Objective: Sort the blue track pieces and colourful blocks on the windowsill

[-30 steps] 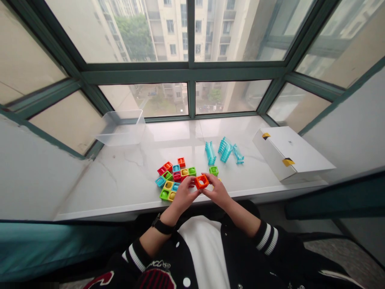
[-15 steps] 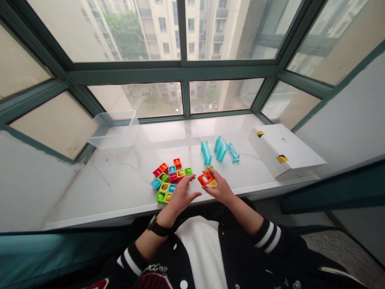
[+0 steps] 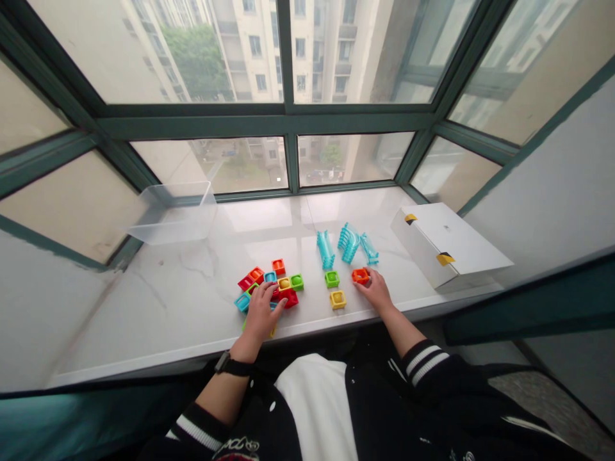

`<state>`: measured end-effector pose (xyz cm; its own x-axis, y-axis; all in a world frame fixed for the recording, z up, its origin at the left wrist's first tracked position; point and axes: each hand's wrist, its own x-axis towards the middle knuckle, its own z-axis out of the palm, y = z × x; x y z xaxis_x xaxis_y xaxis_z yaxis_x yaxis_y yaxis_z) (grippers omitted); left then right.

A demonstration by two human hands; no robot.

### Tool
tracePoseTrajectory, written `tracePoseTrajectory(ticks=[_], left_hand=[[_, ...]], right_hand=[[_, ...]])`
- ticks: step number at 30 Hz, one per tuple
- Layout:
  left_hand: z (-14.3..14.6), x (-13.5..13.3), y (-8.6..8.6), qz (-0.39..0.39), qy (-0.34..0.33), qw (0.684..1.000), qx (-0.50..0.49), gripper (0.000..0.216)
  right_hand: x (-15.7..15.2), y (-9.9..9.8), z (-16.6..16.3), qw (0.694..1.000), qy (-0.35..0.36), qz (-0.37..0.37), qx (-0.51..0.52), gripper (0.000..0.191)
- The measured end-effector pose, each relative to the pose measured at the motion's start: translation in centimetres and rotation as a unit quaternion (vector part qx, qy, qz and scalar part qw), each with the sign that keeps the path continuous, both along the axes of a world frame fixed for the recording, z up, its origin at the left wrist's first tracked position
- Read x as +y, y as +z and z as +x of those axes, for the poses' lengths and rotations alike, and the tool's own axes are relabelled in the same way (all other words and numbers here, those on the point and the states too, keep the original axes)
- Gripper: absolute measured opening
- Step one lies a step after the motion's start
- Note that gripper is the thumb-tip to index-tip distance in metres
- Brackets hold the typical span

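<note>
My right hand [image 3: 376, 293] pinches an orange toy block [image 3: 360, 276] with a round opening, at the level of the sill's right-middle part. To its left, a green block [image 3: 332, 278] and a yellow block [image 3: 337, 299] sit apart from each other. Over the pile of coloured blocks, my left hand [image 3: 262, 312] reaches with fingers and thumb apart, hiding several of them. A red block [image 3: 289, 298] lies just right of its thumb, near a green block [image 3: 296, 282] and a yellow one. Whether its fingertips touch any block is hard to see.
Several translucent turquoise track pieces [image 3: 348, 243] lie behind the separate blocks. A clear plastic bin [image 3: 175, 218] stands at the back left, and a white box [image 3: 451, 246] with yellow-black tabs at the right. The sill's front edge [image 3: 182, 351] runs before me.
My right hand has moved right with the orange block, and the green and yellow blocks now show separately on the sill. My left hand has shifted left over the pile.
</note>
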<state>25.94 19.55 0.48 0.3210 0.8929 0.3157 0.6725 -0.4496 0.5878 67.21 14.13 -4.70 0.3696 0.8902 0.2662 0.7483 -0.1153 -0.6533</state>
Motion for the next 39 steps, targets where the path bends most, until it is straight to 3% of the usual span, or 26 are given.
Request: tracePoseTrajectory(ticks=[6, 34, 39], left_hand=[[0.2, -0.3, -0.5, 0.008, -0.001, 1.000, 0.014, 0.041], [0.1, -0.2, -1.0, 0.034, -0.008, 0.994, 0.106, 0.041], [0.2, -0.2, -0.8, 0.036, -0.003, 0.993, 0.111, 0.042]], right_hand=[[0.1, -1.5, -0.2, 1.000, 0.000, 0.004, -0.024, 0.062], [0.4, -1.6, -0.5, 0.998, -0.005, -0.009, -0.067, 0.062], [0.2, -1.8, -0.6, 0.999, -0.008, 0.024, -0.019, 0.077]])
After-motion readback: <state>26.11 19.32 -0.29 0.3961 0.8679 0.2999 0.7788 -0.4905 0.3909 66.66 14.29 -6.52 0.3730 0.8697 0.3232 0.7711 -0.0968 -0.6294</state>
